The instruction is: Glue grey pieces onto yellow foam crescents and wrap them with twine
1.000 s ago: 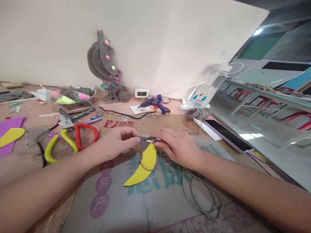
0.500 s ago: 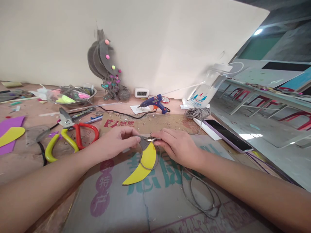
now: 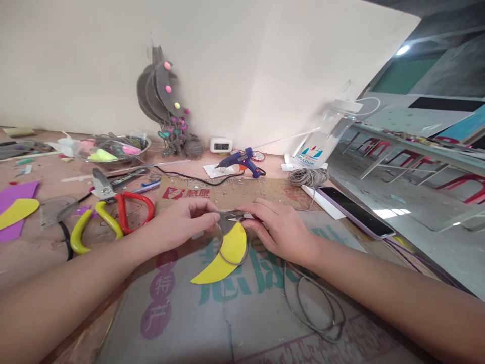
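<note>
A yellow foam crescent (image 3: 224,255) lies on a sheet of printed cardboard (image 3: 235,308), with thin grey cord looped around its upper half. My left hand (image 3: 182,222) pinches the crescent's top tip between thumb and fingers. My right hand (image 3: 278,227) is closed on a small pair of metal snips (image 3: 232,216) whose blades point left at that same tip. More of the grey cord (image 3: 314,308) lies in loose loops on the cardboard under my right forearm.
Red-handled and yellow-handled cutters (image 3: 113,212) lie at the left. A blue glue gun (image 3: 242,162), a small clock (image 3: 221,145), a ball of twine (image 3: 307,177), a phone (image 3: 356,211) and a clear jar (image 3: 326,134) stand behind. A bowl of scraps (image 3: 111,150) and a cardboard ornament (image 3: 164,103) are at the wall.
The crescent's lower end has swung slightly to the left and up. My right hand has shifted a little with the snips. Both hands stay at the tip.
</note>
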Demonstrator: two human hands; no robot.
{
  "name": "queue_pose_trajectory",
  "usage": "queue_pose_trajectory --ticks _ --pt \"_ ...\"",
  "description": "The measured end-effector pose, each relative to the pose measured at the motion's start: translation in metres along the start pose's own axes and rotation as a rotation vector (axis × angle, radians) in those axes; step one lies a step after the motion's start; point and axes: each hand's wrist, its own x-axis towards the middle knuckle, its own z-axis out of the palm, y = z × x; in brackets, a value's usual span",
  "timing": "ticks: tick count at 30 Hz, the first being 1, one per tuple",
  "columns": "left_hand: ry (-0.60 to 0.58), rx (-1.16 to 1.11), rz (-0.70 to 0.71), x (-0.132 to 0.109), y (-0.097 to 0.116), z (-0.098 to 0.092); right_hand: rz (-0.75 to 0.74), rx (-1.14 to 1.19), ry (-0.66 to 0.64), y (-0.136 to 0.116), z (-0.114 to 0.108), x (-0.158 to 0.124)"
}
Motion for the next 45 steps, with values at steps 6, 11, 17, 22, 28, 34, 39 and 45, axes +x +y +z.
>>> queue_pose_trajectory --ticks 6,11,17,22,28,34,39,45 --pt "0.001 0.026 0.002 -0.0008 -0.0002 -0.0004 0.008 0.002 -0.031 -0.0001 0.0012 0.0003" --pt "-0.020 0.015 0.001 -0.0008 -0.0011 -0.0012 0.018 0.030 -0.059 0.0010 0.0023 0.0007" --pt "-0.037 0.014 0.019 -0.0002 -0.0016 -0.0019 0.029 0.061 -0.080 0.0026 0.0028 0.0017" --pt "-0.032 0.013 0.030 0.0005 -0.0032 -0.0025 0.026 0.062 -0.079 0.0028 0.0027 0.0020" --pt "-0.037 0.008 0.010 0.0001 -0.0013 -0.0021 0.019 0.061 -0.063 0.0029 0.0034 0.0025" --pt "-0.046 0.004 0.006 0.0004 -0.0013 -0.0015 0.020 0.067 -0.043 0.0020 0.0031 0.0003" --pt "-0.041 -0.024 0.005 0.0005 -0.0017 -0.0011 0.034 0.087 -0.006 0.0017 0.0022 -0.0010" --pt "-0.024 -0.019 0.002 0.0005 -0.0033 -0.0015 0.014 0.034 -0.019 0.0018 0.0031 -0.0004"
